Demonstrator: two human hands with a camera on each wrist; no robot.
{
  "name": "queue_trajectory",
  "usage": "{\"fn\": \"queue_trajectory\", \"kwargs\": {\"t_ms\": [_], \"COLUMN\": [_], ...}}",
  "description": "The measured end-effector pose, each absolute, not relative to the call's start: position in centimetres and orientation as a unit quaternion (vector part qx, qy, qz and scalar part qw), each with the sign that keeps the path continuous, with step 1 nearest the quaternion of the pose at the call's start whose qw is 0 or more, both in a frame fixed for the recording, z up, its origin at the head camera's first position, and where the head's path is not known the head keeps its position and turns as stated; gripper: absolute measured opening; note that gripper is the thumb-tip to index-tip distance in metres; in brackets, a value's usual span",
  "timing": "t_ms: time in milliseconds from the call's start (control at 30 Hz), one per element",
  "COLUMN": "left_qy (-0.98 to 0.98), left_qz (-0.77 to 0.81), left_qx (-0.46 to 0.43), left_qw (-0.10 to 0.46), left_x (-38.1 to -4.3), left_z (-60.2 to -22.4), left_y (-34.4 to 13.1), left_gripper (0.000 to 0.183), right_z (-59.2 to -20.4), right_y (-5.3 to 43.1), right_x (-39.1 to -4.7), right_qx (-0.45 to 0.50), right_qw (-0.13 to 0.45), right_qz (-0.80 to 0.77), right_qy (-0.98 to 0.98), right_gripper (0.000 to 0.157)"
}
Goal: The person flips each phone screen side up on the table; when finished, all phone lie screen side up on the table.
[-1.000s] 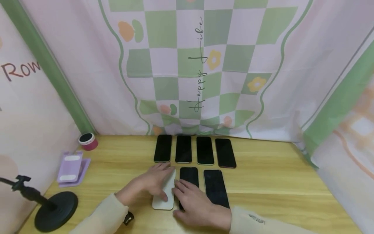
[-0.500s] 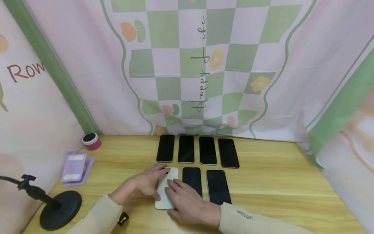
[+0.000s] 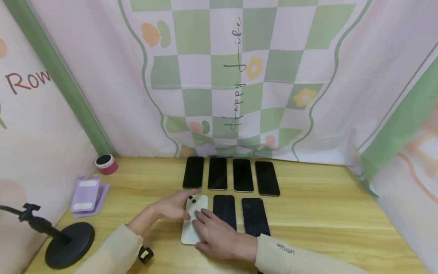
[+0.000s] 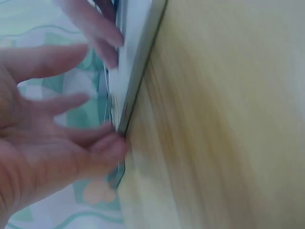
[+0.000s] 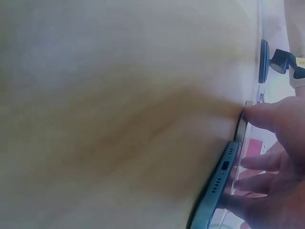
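A white phone (image 3: pixel 189 228) lies flat on the table, camera side up. My left hand (image 3: pixel 170 206) is at its upper left edge; in the left wrist view, its fingers are spread and the thumb is at the phone's edge. My right hand (image 3: pixel 220 236) lays its fingertips on the phone's back, its thumb near the bottom edge. Under the right hand's side is a dark phone (image 3: pixel 224 209), partly hidden; its greenish port end (image 5: pixel 220 179) shows in the right wrist view. Farther right lies another dark phone (image 3: pixel 254 217), its lower end covered by the sleeve.
Behind, several black phones (image 3: pixel 217 173) lie in a row near the curtain (image 3: pixel 229 87). At the left are a purple phone stand (image 3: pixel 85 196), a pink-and-white round container (image 3: pixel 106 164) and a black stand base (image 3: pixel 70 245). The wooden table (image 3: pixel 325 213) extends to the right.
My right hand has moved left onto the white phone. My left hand has slid off its back toward the upper left edge, uncovering the camera lenses.
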State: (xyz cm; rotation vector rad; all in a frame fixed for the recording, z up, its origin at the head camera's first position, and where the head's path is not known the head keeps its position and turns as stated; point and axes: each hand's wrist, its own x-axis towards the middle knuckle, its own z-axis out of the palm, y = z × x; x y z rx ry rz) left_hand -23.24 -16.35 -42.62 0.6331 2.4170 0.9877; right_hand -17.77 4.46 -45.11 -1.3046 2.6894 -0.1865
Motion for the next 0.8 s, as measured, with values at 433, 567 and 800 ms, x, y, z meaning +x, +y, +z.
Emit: {"fn": "queue_trajectory", "kwargs": {"t_ms": [433,567,800], "left_qy": [0.816,0.830,0.831], "left_qz": [0.551,0.539,0.537], "left_qx": [0.012,0.010,0.009], "left_qw": [0.177,0.142,0.143], "left_x": [-24.4,-24.5,-24.6], "left_z": [-43.7,-44.3,-44.9], "left_y": [-15.4,-15.5,-15.7], "left_gripper": [0.071,0.059,0.048], "right_z": [-45.0,-45.2,-45.2], "right_y": [4.4,4.4,4.5], "right_x": [-17.8,-17.8,-17.8], "right_qx": [-0.416,-0.409,-0.405], "right_qw": [0.102,0.093,0.092], "right_qz": [-0.087,-0.098,-0.118], "right_qy": [0.900,0.903,0.902], "right_gripper": [0.062,0.063,0.068]}}
